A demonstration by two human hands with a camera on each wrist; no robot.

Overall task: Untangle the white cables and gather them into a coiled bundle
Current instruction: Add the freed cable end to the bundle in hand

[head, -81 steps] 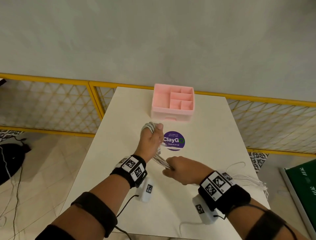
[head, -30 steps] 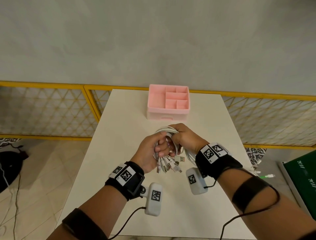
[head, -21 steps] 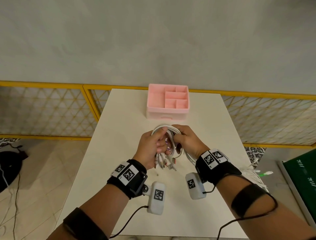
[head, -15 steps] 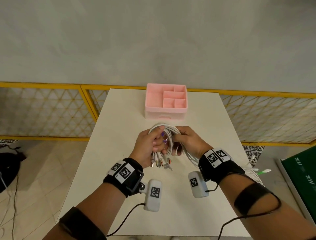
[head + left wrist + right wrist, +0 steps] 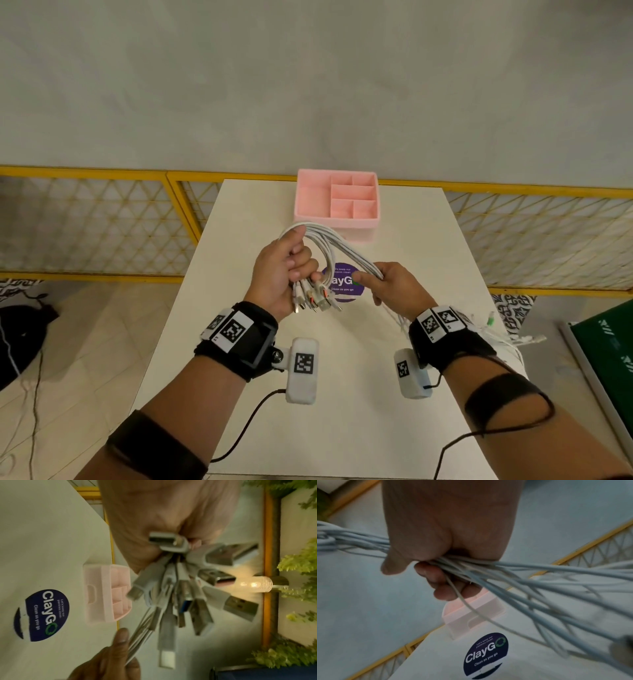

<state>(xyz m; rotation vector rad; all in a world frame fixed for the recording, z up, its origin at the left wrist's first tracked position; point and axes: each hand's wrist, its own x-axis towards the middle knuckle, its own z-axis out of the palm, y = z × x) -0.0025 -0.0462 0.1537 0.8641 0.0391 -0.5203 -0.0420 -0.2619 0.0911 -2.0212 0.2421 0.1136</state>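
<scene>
Above the middle of the white table (image 5: 239, 342), my left hand (image 5: 284, 270) grips a looped bundle of white cables (image 5: 334, 246). Several USB plugs (image 5: 313, 298) stick out below its fist and fan out wide in the left wrist view (image 5: 214, 555). From the loop the strands run right into my right hand (image 5: 390, 284), which grips them in a fist (image 5: 447, 547). Beyond that hand the loose cable tails (image 5: 500, 339) trail over the table's right edge (image 5: 556, 588).
A pink compartment organiser (image 5: 337, 202) stands at the far middle of the table. A round purple ClayGo sticker (image 5: 344, 284) lies under the cables. A yellow mesh fence (image 5: 102, 222) runs behind the table, and a green board (image 5: 609, 346) lies on the floor at right.
My hands were clasped together around the coil. Now the right hand has slid away to the right along the strands, stretching them out from the loop held by the left hand.
</scene>
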